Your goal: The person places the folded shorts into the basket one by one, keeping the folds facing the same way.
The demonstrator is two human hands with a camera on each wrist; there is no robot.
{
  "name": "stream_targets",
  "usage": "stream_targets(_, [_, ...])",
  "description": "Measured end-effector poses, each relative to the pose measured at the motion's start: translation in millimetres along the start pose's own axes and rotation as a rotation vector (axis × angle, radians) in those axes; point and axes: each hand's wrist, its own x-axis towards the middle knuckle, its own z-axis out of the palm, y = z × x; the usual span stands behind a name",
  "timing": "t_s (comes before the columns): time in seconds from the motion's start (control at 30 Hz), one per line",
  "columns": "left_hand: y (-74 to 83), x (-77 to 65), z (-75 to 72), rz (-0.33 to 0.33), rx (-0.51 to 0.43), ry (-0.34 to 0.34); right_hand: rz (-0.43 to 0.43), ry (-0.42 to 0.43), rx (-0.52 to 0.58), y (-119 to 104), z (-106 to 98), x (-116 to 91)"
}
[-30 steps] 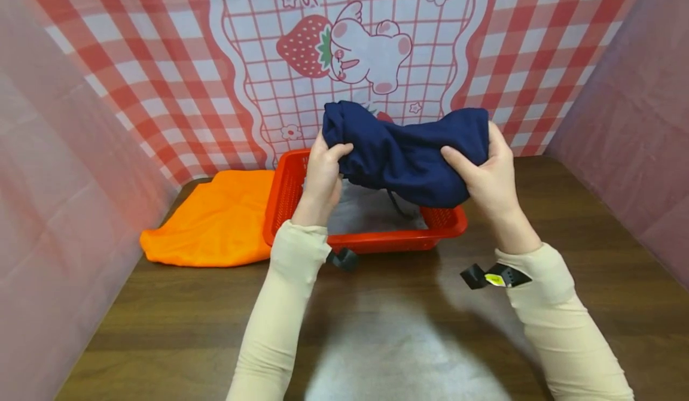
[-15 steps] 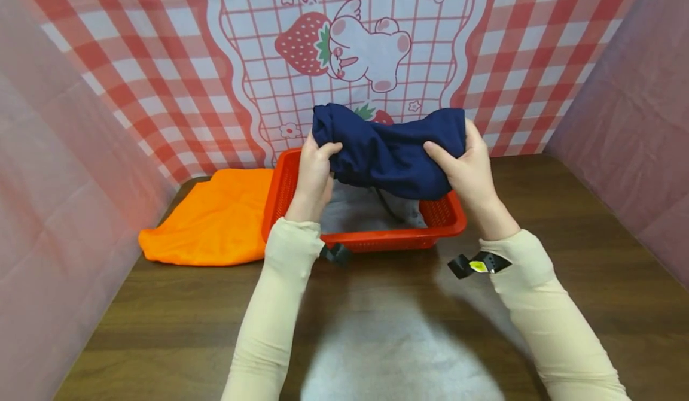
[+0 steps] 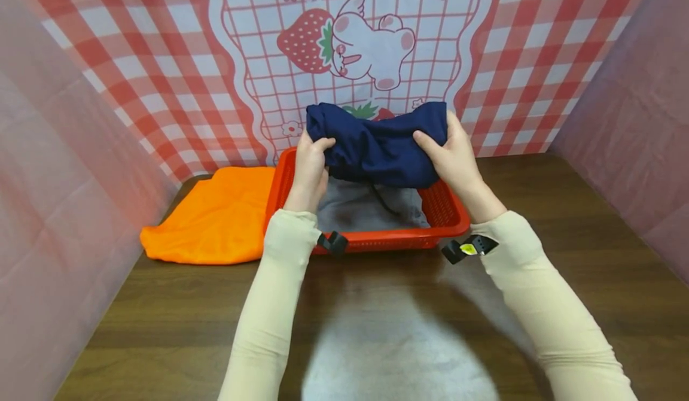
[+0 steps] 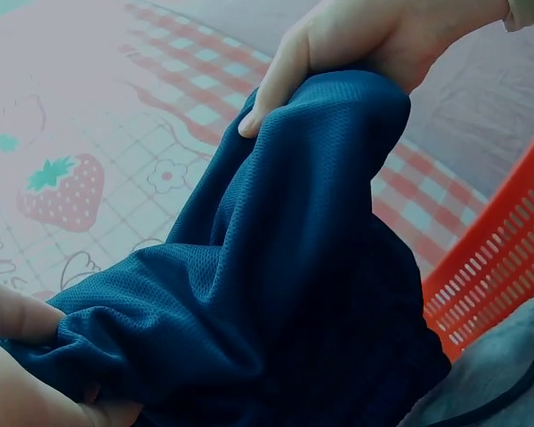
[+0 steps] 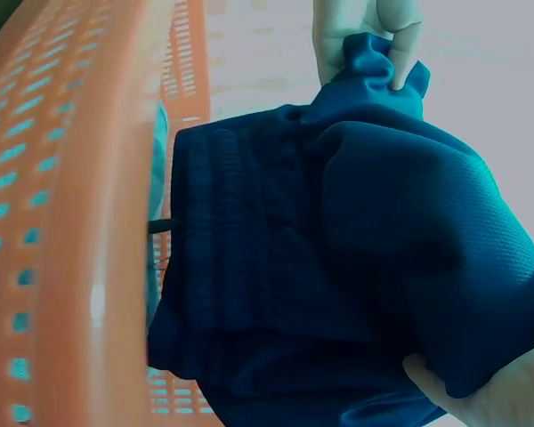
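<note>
Navy-blue fabric garment [image 3: 377,146] w/ a gathered waistband [image 5: 218,231], folded & a bit rumpled, is held up level b/w both hands, over the back part of a red perforated plastic basket [image 3: 387,240]. L hand [image 3: 310,164] grips its L end, thumb on the near face, fingers clamped on the cloth; R hand [image 3: 457,160] does same at the R end, fingers mostly hidden behind. Thin dark cord [image 3: 383,199] shows below the garment, against a grey cloth [image 3: 350,206] lying in the basket. Bright orange folded cloth [image 3: 212,215] lies flat just L of the basket, on a brown wood-grain table [image 3: 215,329]. Bkgd: red-&-white checked fabric backdrop [image 3: 161,48] w/ strawberry print. Arms in cream sleeves [image 3: 264,317], black strap at each wrist.
</note>
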Motion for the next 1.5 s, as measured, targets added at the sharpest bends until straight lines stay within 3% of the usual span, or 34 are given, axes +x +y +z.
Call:
stream_targets(0.27, [-0.6, 11.2, 2.2, 0.021, 0.022, 0.009, 0.005, 0.001, -0.035, -0.9, 1.3, 13.2])
stream_targets(0.53, [-15.0, 17.0, -7.9, -0.074, 0.13, 0.061, 0.075, -0.02, -0.154, 16.9, 5.1, 11.7])
stream_targets(0.77, [-18.5, 14.8, -11.3, -0.095, 0.119, 0.051, 0.124, -0.036, -0.146, 25.5, 6.8, 6.2])
stream_targets(0.97, [-17.1, 7.6, -16.3, -0.115, 0.13, 0.052, 0.178, -0.087, -0.186, 29.3, 6.5, 0.9])
stream_targets(1.27, [-14.6, -8.4, -33.4, -0.154, 0.125, 0.021, 0.19, -0.105, -0.236, 41.2, 4.8, -3.0])
stream_targets(1.5, [-12.7, -20.9, -48.1, -0.19, 0.155, 0.006, 0.241, -0.204, -0.286, 45.4, 2.4, -7.3])
